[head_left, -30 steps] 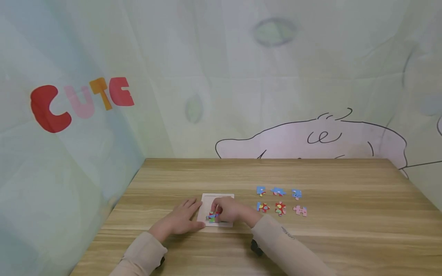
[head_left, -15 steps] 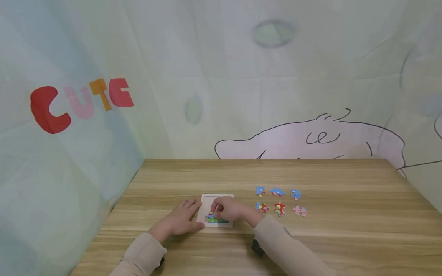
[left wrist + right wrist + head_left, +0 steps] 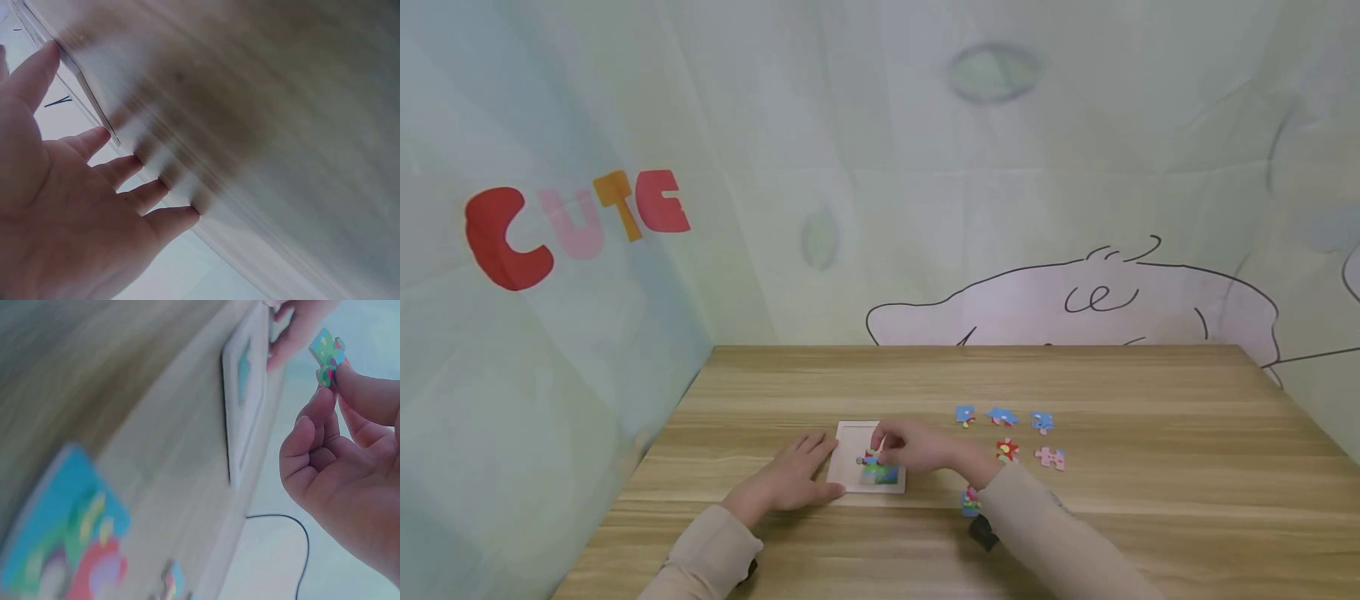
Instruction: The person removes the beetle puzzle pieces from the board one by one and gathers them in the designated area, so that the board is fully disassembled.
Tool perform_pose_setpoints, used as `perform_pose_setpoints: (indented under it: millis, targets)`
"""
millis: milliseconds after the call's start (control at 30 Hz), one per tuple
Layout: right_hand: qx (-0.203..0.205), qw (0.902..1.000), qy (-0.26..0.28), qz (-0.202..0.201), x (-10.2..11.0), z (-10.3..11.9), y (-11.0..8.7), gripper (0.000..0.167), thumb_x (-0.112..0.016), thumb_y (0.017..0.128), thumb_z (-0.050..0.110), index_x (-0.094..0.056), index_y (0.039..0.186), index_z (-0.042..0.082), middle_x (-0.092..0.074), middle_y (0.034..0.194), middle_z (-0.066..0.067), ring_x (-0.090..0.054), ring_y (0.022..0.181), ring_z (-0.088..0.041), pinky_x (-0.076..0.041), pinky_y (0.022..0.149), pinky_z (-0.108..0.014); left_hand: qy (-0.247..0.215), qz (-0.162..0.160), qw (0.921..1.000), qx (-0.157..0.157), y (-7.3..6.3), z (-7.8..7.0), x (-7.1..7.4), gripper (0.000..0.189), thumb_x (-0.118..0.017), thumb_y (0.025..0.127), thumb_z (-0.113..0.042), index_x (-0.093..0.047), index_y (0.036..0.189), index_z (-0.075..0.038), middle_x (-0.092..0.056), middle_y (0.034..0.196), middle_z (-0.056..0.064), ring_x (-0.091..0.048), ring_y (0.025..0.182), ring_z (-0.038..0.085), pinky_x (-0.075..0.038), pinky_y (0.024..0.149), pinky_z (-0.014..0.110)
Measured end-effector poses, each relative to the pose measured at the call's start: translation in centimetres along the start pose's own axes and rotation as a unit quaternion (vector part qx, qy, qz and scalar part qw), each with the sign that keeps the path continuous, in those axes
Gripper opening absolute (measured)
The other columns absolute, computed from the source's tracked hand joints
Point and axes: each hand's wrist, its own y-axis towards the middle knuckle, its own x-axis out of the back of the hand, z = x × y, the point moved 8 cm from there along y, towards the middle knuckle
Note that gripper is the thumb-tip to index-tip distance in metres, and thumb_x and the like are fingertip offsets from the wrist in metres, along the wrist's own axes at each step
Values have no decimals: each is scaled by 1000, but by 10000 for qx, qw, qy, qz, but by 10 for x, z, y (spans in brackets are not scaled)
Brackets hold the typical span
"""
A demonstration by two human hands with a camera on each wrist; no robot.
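A white puzzle tray [image 3: 848, 442] lies on the table, with green and blue puzzle pieces [image 3: 887, 476] laid along its front right part. My left hand [image 3: 792, 478] rests at the tray's left edge, fingers spread and fairly straight; thumb and index finger touch the frame in the left wrist view. Above the tray, my right hand [image 3: 921, 446] pinches a puzzle piece [image 3: 327, 351] between thumb and fingers. That piece is mostly green, with blue and pink areas. The right hand covers the tray's right side in the head view.
Right of the tray lie several loose puzzle pieces, among them a blue one [image 3: 1002, 416], a red one [image 3: 1007, 451] and a pink one [image 3: 1051, 457]. Another piece [image 3: 970, 502] lies beside the right sleeve. A printed cloth backdrop [image 3: 775, 250] stands behind the wooden table.
My right hand has moved right and slightly away from me with the puzzle piece. Its forearm now hides one loose piece and uncovers another nearer me. My left hand has stayed put.
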Motion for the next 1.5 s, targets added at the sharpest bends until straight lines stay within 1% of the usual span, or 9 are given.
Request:
perform_pose_setpoints:
  millis: [167,333,467,700,867,1033,1267,1367,1500]
  targets:
    - [123,9998,4,-133,16,-1,-19,5,-60,94,6,-59,98,9,-54,78,3,-49,74,-13,-43,68,-26,10,-15,10000,-4,0,-1,0,79,-66,86,-48,-40,144,0,-28,153,24,-21,141,48,-17,109,67]
    - [336,9992,185,-134,29,-10,-39,4,-58,96,7,-58,100,5,-51,77,2,-46,71,-12,-42,65,-23,-2,-2,10000,-9,-2,-2,1,79,-66,86,-47,-40,144,0,-27,153,25,-20,141,49,-17,109,68]
    - [462,9987,107,-187,40,-17,-57,6,-58,96,9,-58,100,4,-52,78,2,-46,70,-10,-42,64,-22,-3,18,10000,-15,-3,-2,1,80,-66,86,-47,-39,144,1,-27,153,25,-20,141,48,-17,110,67]
    - [426,9982,-266,-335,55,-32,-90,4,-59,96,11,-57,97,7,-54,79,5,-47,71,-7,-43,64,-21,7,63,10000,45,-2,-1,0,80,-65,87,-48,-38,146,0,-26,154,23,-20,142,46,-18,112,62]
    - [406,9984,-78,-389,61,-42,-110,6,-60,95,10,-57,92,6,-51,76,5,-45,69,-5,-41,60,-20,12,37,10000,-13,-1,-2,1,81,-65,87,-47,-38,145,1,-27,154,25,-21,141,48,-18,111,64]
    - [642,9971,-37,-404,62,-48,-123,6,-60,94,6,-57,90,4,-51,75,7,-44,68,-3,-41,59,-20,2,18,10000,-32,-1,-3,1,80,-66,87,-47,-38,144,2,-27,153,26,-21,140,49,-18,111,64]
    - [464,9981,218,-343,61,-60,-133,6,-59,94,5,-56,94,0,-56,81,3,-50,74,-3,-47,66,-20,-2,43,10000,-15,-3,-3,1,81,-65,87,-47,-38,145,2,-26,153,26,-20,141,48,-17,112,63]
    - [443,9982,208,-334,61,-65,-136,4,-60,93,4,-58,95,0,-59,83,3,-51,75,-2,-48,67,-20,-16,46,10000,-14,-3,-2,1,81,-65,87,-47,-37,145,2,-26,154,26,-20,141,48,-16,112,64]
    - [482,9982,130,-319,61,-69,-139,3,-61,92,3,-60,91,1,-58,79,5,-49,72,-2,-47,65,-20,-16,55,10000,-22,-3,-1,0,81,-64,87,-48,-37,145,2,-26,154,25,-19,141,48,-16,112,64]
